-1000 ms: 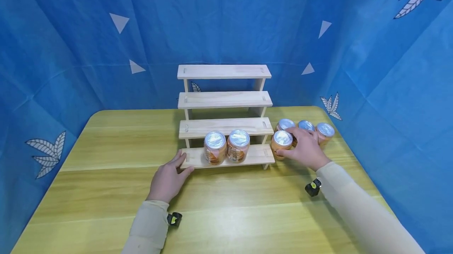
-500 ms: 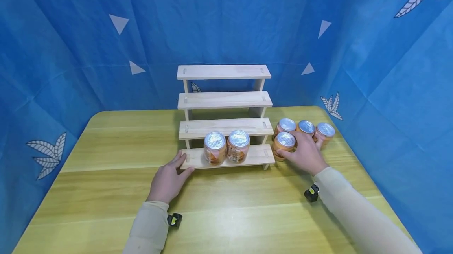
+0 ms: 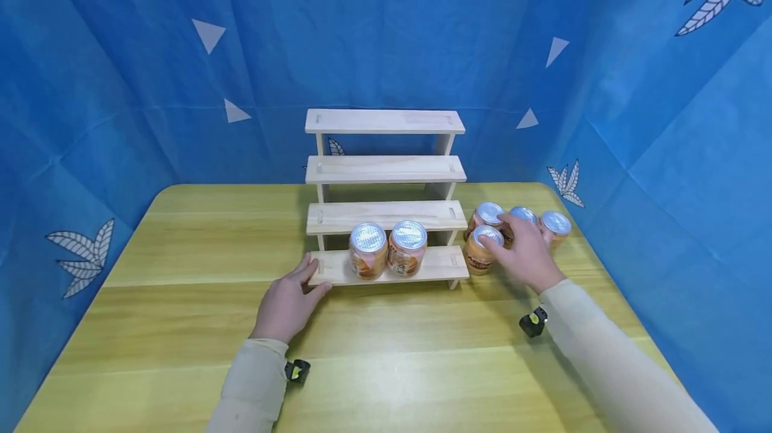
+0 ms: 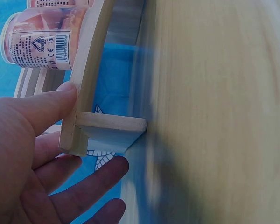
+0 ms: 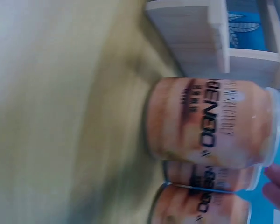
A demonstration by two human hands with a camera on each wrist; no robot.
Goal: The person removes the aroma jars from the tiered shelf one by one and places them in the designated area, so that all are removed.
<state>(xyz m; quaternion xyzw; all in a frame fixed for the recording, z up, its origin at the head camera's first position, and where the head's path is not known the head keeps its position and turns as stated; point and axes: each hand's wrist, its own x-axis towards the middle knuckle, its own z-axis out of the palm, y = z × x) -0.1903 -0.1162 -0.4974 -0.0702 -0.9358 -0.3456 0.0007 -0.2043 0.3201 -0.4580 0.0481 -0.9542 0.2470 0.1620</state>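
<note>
A pale wooden stepped rack (image 3: 386, 169) stands in the middle of the table. My left hand (image 3: 286, 305) grips the left end of its lowest shelf, with the thumb (image 4: 56, 100) on the board's top and the fingers by its end and underside. Two orange-pink cans (image 3: 368, 255) (image 3: 407, 252) with silver lids stand side by side on that shelf. My right hand (image 3: 527, 255) hovers over the front can (image 3: 480, 262) right of the rack, fingers spread near its lid. In the right wrist view, fingertips (image 5: 277, 179) show beside that can's lid end.
More such cans (image 3: 487, 213) (image 3: 555, 223) stand behind and right of the front can, one partly hidden by my right hand. The wooden table (image 3: 386, 366) has blue patterned cloth (image 3: 386, 31) behind it and at both sides.
The front can has shifted slightly to the right. My right thumb has lifted from its side up to lid height, baring the can's label. The left hand keeps its place on the shelf.
</note>
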